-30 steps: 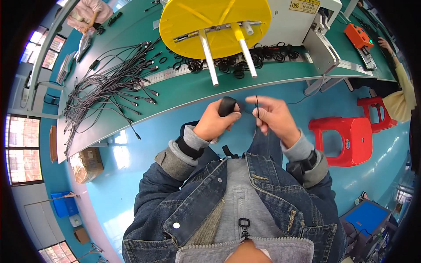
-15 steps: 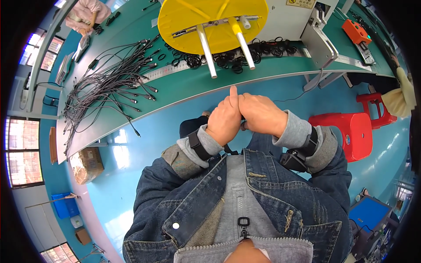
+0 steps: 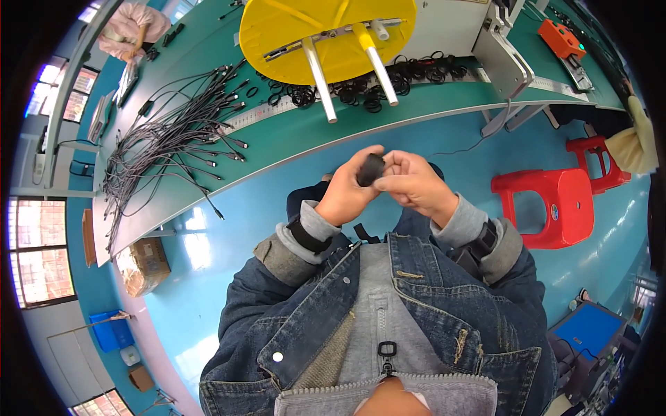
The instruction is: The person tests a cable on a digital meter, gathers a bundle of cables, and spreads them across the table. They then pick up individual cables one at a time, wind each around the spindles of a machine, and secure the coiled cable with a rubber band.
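Note:
In front of my body, just off the table's near edge, my left hand is closed round a small black bundle. The bundle looks like a short coiled cable, but it is smeared by motion. My right hand is beside it with fingers curled and the thumb pressed to the bundle's right side. Beyond both hands, a round yellow disc with two silver rods overhangs the table. Several black coils lie beneath and behind the rods.
Loose black cables are heaped on the green table at left, some hanging over its edge. A metal ruler lies along the table. Red stools stand to the right, a cardboard box at lower left. Another person's sleeve shows far left.
My hands were pressed together with the left thumb raised. They have turned and parted slightly, so the black bundle between them now shows. The view has shifted a little.

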`<control>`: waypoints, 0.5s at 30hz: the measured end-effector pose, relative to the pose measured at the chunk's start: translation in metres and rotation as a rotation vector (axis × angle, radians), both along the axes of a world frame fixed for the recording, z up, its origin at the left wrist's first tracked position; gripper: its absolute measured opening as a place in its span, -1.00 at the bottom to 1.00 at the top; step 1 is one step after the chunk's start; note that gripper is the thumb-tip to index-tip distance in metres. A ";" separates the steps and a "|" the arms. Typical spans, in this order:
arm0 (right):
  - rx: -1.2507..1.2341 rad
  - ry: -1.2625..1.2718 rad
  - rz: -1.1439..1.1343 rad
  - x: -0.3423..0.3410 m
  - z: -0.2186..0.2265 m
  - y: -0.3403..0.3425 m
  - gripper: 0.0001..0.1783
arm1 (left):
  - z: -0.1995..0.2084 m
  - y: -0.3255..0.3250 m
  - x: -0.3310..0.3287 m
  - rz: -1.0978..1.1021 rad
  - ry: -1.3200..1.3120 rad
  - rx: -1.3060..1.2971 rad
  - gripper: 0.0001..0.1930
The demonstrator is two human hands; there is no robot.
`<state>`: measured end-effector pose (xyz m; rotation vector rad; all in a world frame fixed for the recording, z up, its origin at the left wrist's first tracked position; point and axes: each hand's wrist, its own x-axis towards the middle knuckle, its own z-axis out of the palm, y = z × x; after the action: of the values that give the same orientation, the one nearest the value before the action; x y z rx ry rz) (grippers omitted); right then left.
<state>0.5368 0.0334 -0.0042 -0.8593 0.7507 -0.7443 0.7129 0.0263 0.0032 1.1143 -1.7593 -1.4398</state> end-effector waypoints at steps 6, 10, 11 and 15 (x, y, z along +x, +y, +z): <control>-0.276 0.155 -0.355 -0.007 -0.004 0.003 -0.84 | -0.011 -0.009 0.022 -0.227 0.641 0.698 -0.57; -0.859 0.514 -0.159 0.009 0.024 -0.009 -0.76 | -0.015 -0.011 0.022 -0.397 0.857 1.251 -0.59; -0.856 0.516 -0.162 0.007 0.023 -0.012 -0.76 | -0.015 -0.011 0.020 -0.430 0.877 1.226 -0.58; -0.936 0.641 0.074 0.005 0.011 -0.024 -0.59 | -0.003 -0.008 0.020 -0.400 0.789 1.019 -0.57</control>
<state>0.5415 0.0092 0.0072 -2.0271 0.9214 -0.7536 0.7326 0.0183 0.0005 0.4202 -0.6509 -2.6738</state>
